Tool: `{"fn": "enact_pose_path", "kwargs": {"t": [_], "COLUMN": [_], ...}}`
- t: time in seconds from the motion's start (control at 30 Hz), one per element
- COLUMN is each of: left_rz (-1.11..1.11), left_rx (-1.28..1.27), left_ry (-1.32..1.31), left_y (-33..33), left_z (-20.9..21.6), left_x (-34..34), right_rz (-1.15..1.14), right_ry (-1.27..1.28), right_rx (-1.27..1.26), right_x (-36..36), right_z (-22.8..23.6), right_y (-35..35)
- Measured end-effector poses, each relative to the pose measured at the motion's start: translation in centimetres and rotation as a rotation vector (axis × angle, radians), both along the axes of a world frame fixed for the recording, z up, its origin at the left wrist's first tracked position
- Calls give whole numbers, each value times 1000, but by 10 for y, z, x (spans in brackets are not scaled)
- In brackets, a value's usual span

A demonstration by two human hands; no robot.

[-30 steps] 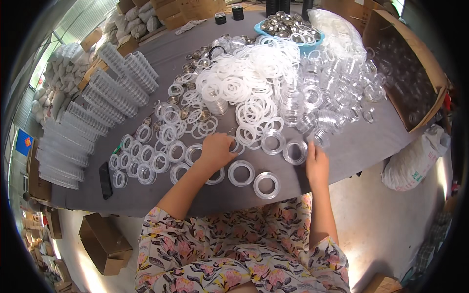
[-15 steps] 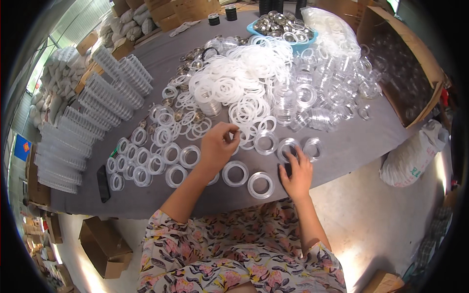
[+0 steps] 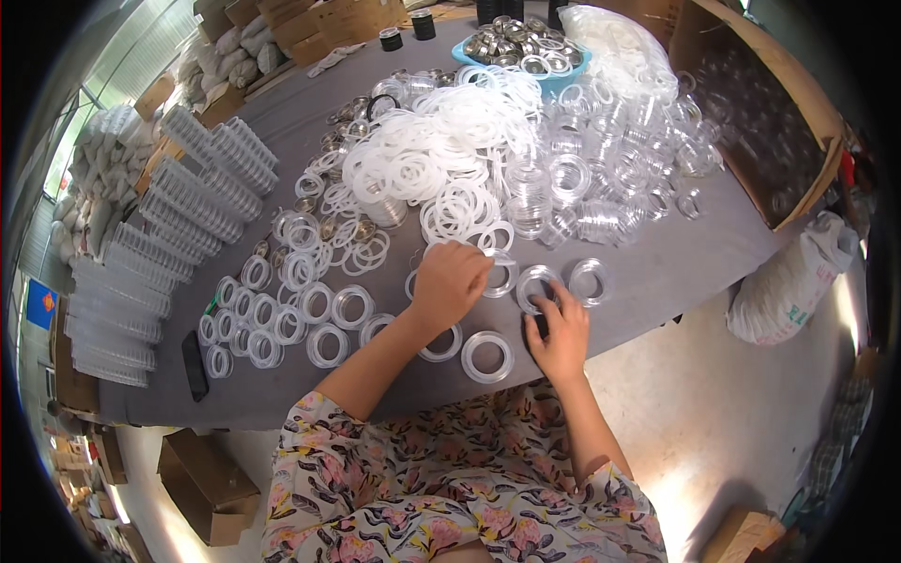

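Note:
My left hand (image 3: 452, 286) is closed, knuckles up, its fingertips beside a clear plastic ring (image 3: 511, 278) that it partly covers. Whatever those fingers pinch is hidden. Palm down, my right hand (image 3: 561, 333) has its thumb and fingers apart, the fingertips at the edge of another clear ring (image 3: 526, 277) lying flat. To its right lies one more clear ring (image 3: 589, 282), and a thicker-looking ring (image 3: 487, 357) sits nearer the table's front edge. Beyond my hands is a heap of flat white rings (image 3: 432, 141), with loose clear rings (image 3: 619, 178) heaped to its right.
Clear rings (image 3: 328, 345) lie grouped at left, near a dark phone (image 3: 194, 366). Tall stacks of clear rings (image 3: 113, 310) line the left edge. A blue basin (image 3: 552, 83) of metal rings, a white bag (image 3: 624, 52) and an open carton (image 3: 779, 122) stand farther back.
My left hand has moved right, onto the edge of a clear ring. My right hand stays at its ring. The whole view has shifted slightly.

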State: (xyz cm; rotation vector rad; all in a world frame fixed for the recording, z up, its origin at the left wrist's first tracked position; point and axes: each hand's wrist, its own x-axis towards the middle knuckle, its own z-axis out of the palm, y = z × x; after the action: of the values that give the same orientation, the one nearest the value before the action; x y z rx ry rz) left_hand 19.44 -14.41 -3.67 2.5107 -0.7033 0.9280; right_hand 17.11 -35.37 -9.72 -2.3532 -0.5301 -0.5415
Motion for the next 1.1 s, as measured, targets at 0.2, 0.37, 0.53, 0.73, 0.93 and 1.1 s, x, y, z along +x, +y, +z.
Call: {"fn": "enact_pose_path", "kwargs": {"t": [0.2, 0.37, 0.53, 0.73, 0.93, 1.1], "left_rz": [-71, -13, 103, 121, -14, -53], "left_rx": [379, -63, -779, -1143, -127, 121], "left_ry": [14, 54, 433, 749, -14, 194], "left_y": [6, 0, -13, -7, -6, -6], "left_z": [-15, -4, 1, -1, -5, -14], "left_x": [-9, -3, -2, 7, 6, -5], "right_rz": [5, -2, 4, 5, 5, 9], "right_ry": [2, 2, 0, -11, -2, -1], "right_rx": [2, 3, 4, 11, 14, 18], "right_x": [0, -1, -1, 0, -1, -1], "right_z": [-1, 0, 1, 1, 2, 1], "right_y": [1, 1, 1, 1, 1, 0]}}
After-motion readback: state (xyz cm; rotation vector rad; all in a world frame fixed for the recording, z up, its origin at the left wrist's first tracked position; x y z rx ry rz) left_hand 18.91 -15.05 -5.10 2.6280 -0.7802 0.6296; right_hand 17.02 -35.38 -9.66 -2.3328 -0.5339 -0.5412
